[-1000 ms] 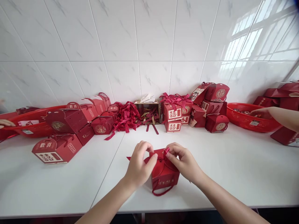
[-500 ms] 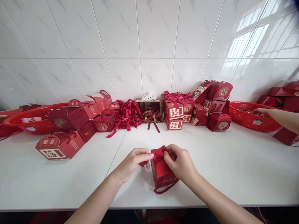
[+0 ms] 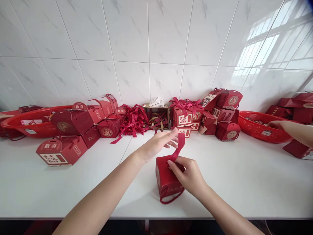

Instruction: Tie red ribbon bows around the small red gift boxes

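Observation:
A small red gift box (image 3: pixel 165 169) with a twisted cord handle (image 3: pixel 171 199) hanging at its front stands on the white table. My right hand (image 3: pixel 189 169) is closed at the top of the box, its thumb and forefinger pinching a red ribbon (image 3: pixel 180 145). That ribbon rises from the lid in a loose, curved strip. My left hand (image 3: pixel 162 142) hovers above and behind the box with fingers stretched out and apart, the fingertips beside the ribbon's upper end. Whether they touch it is hard to see.
A heap of red ribbons (image 3: pixel 134 120) lies by the wall beside an open carton (image 3: pixel 168 114) of dark strips. Bow-topped boxes (image 3: pixel 184 118) and other red boxes (image 3: pixel 73 122) are stacked around. Red baskets (image 3: pixel 264 132) stand on both sides; another person's hand (image 3: pixel 281 125) reaches into the right one.
My left hand has moved up and right from the box's left side, and the ribbon now stands upright above the lid. My right hand keeps its pinch at the box top.

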Demonstrator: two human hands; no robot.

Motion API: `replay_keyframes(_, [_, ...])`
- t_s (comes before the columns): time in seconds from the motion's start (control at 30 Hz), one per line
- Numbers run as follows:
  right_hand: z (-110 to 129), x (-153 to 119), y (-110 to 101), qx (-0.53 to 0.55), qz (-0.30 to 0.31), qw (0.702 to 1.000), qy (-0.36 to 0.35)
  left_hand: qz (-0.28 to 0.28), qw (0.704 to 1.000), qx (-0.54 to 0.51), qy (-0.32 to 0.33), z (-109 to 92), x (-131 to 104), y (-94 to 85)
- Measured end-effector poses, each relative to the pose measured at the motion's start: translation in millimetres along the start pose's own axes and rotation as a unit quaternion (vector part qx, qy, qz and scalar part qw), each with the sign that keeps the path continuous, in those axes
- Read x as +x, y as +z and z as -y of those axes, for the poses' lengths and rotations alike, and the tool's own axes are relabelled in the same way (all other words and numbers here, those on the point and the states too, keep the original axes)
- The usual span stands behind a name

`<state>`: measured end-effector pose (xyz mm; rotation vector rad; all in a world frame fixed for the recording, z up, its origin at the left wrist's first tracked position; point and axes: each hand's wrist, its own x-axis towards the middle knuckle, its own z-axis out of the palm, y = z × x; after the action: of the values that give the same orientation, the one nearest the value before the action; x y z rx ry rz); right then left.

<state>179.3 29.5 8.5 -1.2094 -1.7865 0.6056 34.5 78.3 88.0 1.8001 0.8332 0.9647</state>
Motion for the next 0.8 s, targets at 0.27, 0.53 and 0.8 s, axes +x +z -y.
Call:
replay_keyframes(0.27, [-3, 0, -8, 0.095, 0.022, 0.995, -0.002, -0.044, 0.995, 0.068, -0.056, 43, -51, -1.9])
replay_keyframes(0.53, [-10, -3, 2, 0.167, -0.033, 0.983, 0.070, -0.087, 0.992, 0.091, -0.009, 49, -59, 17.1])
replay_keyframes(0.8, [-10, -5, 3, 0.151, -0.054, 0.986, 0.042, -0.088, 0.990, 0.108, 0.018, 55, -57, 22.8])
